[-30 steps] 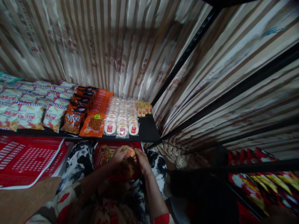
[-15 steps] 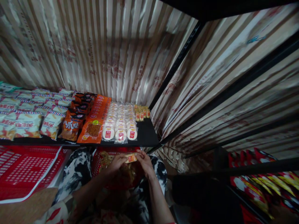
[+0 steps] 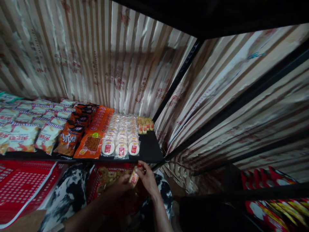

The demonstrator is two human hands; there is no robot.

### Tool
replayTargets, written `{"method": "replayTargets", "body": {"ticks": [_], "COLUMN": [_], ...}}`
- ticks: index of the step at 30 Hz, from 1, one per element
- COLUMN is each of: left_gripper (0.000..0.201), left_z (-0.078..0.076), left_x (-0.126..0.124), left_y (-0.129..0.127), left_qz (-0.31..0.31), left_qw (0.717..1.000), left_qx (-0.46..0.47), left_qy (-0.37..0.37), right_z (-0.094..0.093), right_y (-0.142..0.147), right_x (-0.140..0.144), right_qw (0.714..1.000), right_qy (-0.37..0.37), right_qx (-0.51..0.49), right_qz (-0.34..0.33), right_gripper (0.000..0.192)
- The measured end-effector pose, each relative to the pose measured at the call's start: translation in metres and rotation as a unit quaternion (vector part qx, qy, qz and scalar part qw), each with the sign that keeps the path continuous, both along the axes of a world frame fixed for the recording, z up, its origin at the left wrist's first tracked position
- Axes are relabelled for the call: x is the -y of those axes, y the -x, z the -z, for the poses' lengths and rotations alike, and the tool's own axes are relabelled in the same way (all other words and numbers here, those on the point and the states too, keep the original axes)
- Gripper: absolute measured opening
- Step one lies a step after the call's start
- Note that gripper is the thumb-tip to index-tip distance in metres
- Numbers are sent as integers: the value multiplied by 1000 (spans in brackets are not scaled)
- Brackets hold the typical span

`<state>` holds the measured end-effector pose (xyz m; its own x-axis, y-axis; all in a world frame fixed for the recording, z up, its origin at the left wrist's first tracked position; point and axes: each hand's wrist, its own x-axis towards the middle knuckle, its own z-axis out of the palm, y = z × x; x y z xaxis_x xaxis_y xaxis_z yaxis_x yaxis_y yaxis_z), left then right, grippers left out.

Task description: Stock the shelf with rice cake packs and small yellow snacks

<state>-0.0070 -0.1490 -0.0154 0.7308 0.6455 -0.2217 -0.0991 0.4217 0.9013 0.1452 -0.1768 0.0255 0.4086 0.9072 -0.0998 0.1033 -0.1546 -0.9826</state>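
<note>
Between my two hands, above a red basket (image 3: 93,185), is a small yellow snack packet (image 3: 133,178) with an orange-red label, standing on end and tilted. My left hand (image 3: 122,184) is closed on its lower left side, the fingers partly in shadow. The fingertips of my right hand (image 3: 146,177) pinch its upper end. More yellowish wrapped packets (image 3: 106,177) lie in the basket, which sits between my knees. Similar small packets (image 3: 145,126) stand in short rows at the right end of the black shelf (image 3: 151,146).
Round white packaged crackers (image 3: 121,149), an orange snack bag (image 3: 90,143), dark orange bags (image 3: 69,138) and white bags (image 3: 23,137) line the shelf. A second red basket (image 3: 21,190) is at left. A black post (image 3: 178,79) rises at the shelf's corner; red packages (image 3: 260,209) lie at right.
The packet has turned from lying nearly level to standing on end between my hands. My view has shifted, so the shelf sits lower in the picture.
</note>
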Motion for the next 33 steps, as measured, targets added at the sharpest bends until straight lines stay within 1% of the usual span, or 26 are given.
{"method": "replayTargets", "body": {"ticks": [2,5,7,9,11,15,18,21,26,29,33], "left_gripper": [57,53,50,46,39,29,24,23,29,22,15], "left_z": [-10,-28,-38,-44,-47,-45,-43,-49,-65,-70,-75], "left_x": [-1,-5,-9,-12,-15,-19,-21,-25,-37,-45,-52], "left_y": [-6,-17,-24,-33,-42,-60,-72,-83,-101,-111,-120], "left_qz": [-38,-65,-72,-81,-92,-116,-121,-128,-111,-107,-61], "left_qw": [999,998,996,996,995,991,988,980,967,951,948], "left_qx": [16,-9,-29,-36,-42,-62,-86,-134,-209,-260,-280], "left_qy": [9,25,33,34,26,-2,-34,-72,-97,-127,-138], "right_z": [0,-1,-3,-4,-4,-3,-1,-1,-4,-6,-3], "right_y": [0,-1,-2,-4,-7,-15,-21,-29,-49,-59,-68], "right_x": [-1,-2,0,1,2,3,1,-2,-11,-16,-22], "right_qw": [998,990,988,989,990,988,989,987,983,981,980], "right_qy": [-20,-45,-46,-45,-47,-51,-53,-62,-61,-54,-58], "right_qx": [-34,-82,-100,-109,-114,-109,-89,-67,-52,-39,-8], "right_qz": [50,106,108,85,73,101,108,130,168,180,191], "right_gripper": [54,56,51,46,43,42,40,39,41,42,37]}}
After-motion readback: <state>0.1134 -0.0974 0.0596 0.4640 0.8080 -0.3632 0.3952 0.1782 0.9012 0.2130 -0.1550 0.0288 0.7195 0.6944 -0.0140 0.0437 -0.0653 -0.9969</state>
